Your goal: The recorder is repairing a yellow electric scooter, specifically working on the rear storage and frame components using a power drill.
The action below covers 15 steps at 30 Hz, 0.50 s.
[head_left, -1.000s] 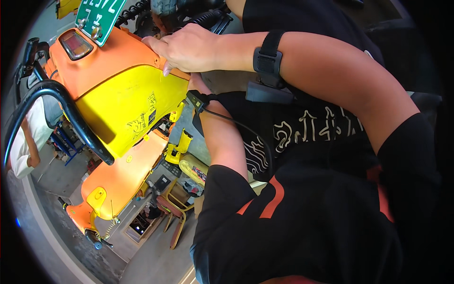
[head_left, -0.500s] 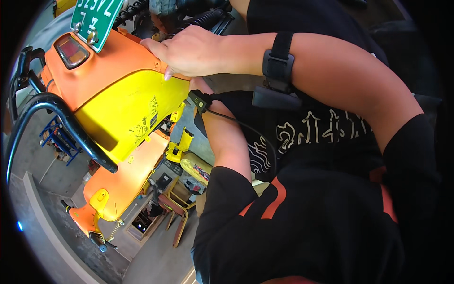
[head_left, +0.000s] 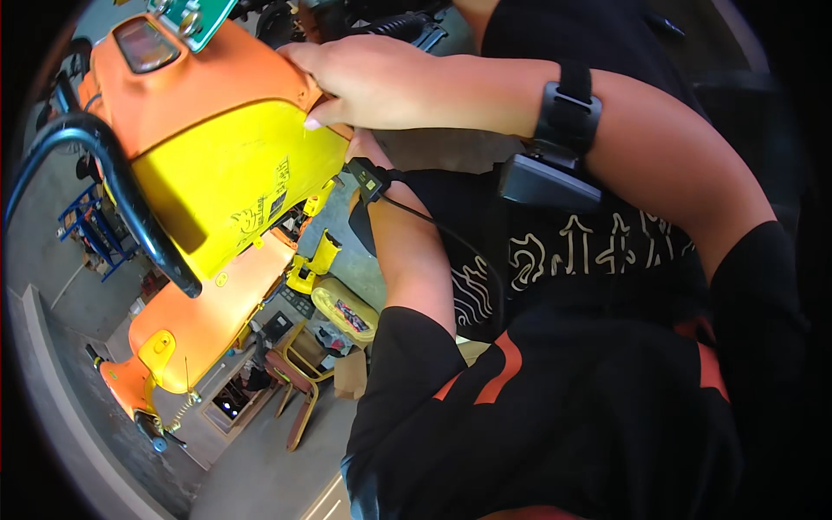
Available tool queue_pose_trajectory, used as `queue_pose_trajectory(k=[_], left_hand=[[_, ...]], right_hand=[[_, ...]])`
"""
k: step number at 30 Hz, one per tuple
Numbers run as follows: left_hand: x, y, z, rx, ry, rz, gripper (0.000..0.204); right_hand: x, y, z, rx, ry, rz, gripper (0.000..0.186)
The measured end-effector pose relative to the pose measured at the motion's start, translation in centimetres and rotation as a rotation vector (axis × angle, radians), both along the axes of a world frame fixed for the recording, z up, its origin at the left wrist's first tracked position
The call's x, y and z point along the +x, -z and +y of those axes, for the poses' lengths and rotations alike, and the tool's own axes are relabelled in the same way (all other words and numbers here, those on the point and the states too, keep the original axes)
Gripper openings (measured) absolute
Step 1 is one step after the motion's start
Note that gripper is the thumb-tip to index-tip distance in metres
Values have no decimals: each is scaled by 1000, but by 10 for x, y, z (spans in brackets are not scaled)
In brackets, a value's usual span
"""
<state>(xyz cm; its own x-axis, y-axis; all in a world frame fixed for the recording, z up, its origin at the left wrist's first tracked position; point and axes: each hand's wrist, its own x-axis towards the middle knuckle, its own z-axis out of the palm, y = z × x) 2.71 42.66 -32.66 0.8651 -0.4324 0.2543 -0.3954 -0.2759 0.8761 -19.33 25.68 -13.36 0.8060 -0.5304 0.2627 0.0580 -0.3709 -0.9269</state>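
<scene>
An orange and yellow scooter tail fairing (head_left: 186,82) fills the upper left, its lower side panel (head_left: 238,173) bright yellow. My right hand (head_left: 368,82) is closed over the fairing's edge. Its thumb lies by the seam between orange and yellow, while the other fingers are partly hidden. Just below it my left hand (head_left: 367,146) reaches to the same edge of the yellow panel. Its fingers are hidden by the panel and my right hand. Above the left forearm sits a black cable connector (head_left: 371,179), with a thin cable running from it.
A black tube rail (head_left: 130,186) curves beside the tail. The tail light (head_left: 147,45) and a green plate (head_left: 204,19) are above. Beyond are an orange seat (head_left: 204,316), the handlebar (head_left: 149,426), a chair (head_left: 299,364), a blue rack (head_left: 94,230) and loose yellow parts (head_left: 325,253).
The scooter has shifted up and left in view. My right hand and forearm sit slightly further right, the hand still at the fairing's edge. My left hand stays by the panel edge.
</scene>
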Motion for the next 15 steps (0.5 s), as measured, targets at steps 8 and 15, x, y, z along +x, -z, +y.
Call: queue_pose_trajectory(k=[8,15], left_hand=[[18,37,-8,-149,47,51,33],[15,51,-29,-132,70,124,36]], right_hand=[[-10,5,-10,-48,182,-87,52],[-33,102,-98,1010,-653,-305,35]])
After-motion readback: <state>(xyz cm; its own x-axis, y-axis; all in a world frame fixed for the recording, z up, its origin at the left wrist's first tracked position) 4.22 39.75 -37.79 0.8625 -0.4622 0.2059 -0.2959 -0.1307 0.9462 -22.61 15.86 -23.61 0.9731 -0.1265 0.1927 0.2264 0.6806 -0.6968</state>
